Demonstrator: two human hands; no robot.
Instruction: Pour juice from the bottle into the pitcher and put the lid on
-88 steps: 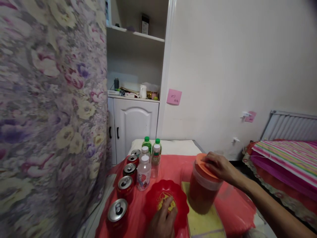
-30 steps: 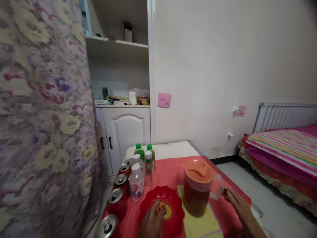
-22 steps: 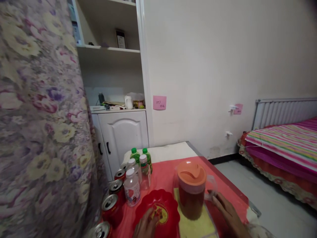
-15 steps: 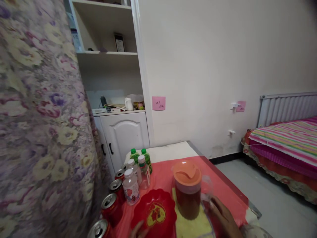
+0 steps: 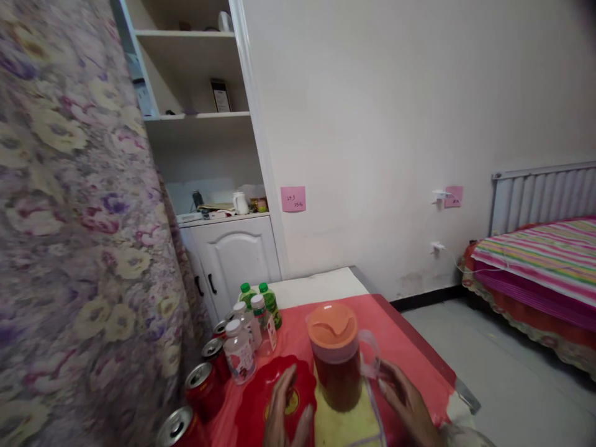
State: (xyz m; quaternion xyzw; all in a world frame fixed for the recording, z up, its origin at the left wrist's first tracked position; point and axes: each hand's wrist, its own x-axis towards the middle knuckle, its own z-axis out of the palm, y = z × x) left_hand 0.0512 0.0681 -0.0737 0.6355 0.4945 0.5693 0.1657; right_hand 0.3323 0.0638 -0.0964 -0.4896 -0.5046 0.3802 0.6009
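A clear pitcher with an orange lid and dark reddish-brown liquid stands upright on a yellow cloth. Its clear handle points right. My right hand is beside the handle, fingertips close to its lower part; thumb and fingers are apart, and I cannot tell whether they touch it. Over the red scalloped plate, which has a yellow design, my left hand is raised with thumb and fingers spread, holding nothing. The pitcher is to the right of this hand.
Red cans line the table's left side, beside clear bottles with white caps and green-capped bottles. A red cloth covers much of the table. The wall is behind, a floral curtain left, a bed right.
My left hand has risen farther into view over the plate. My right hand remains by the pitcher's handle, now seen more sharply. The view has shifted slightly.
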